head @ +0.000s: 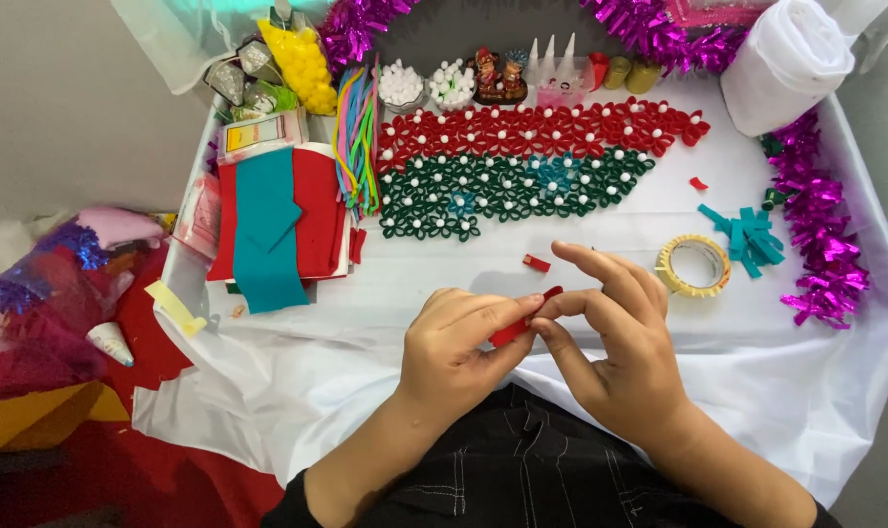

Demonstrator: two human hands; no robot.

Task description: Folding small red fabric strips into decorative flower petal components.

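My left hand (pixel 458 342) and my right hand (pixel 610 332) meet at the table's near edge and pinch one small red felt strip (pixel 522 323) between their fingertips. A second short red felt piece (pixel 536 262) lies on the white cloth (pixel 600 205) just above the hands. Beyond it spreads a flat mat of red felt flowers (pixel 551 127) over green felt flowers (pixel 502 191), each with a white bead at its centre.
A tape roll (pixel 694 265) and teal felt strips (pixel 750 235) lie to the right, beside magenta tinsel (pixel 820 244). Red and teal felt sheets (pixel 278 220), coloured cords (pixel 359 137), bowls of white beads (pixel 426 85) and a white cloth roll (pixel 791 59) sit further back.
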